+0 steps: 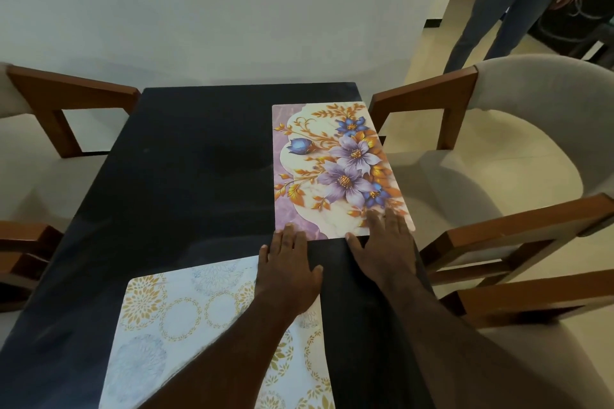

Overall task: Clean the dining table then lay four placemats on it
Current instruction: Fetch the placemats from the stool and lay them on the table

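A floral placemat (332,156) with purple and blue flowers lies flat on the far right part of the dark dining table (186,176). My right hand (385,242) rests flat with its fingers spread on the mat's near right corner. My left hand (289,262) lies flat on the table, its fingertips touching the mat's near left corner. A second placemat (186,322), pale with gold and blue circular patterns, lies nearer to me; my left forearm crosses over its right side.
Wooden chairs with pale cushions stand on both sides: two on the right (518,149), (538,302) and two on the left (63,106), (23,256). A white wall is behind the table. A person in jeans (498,10) stands at the back right.
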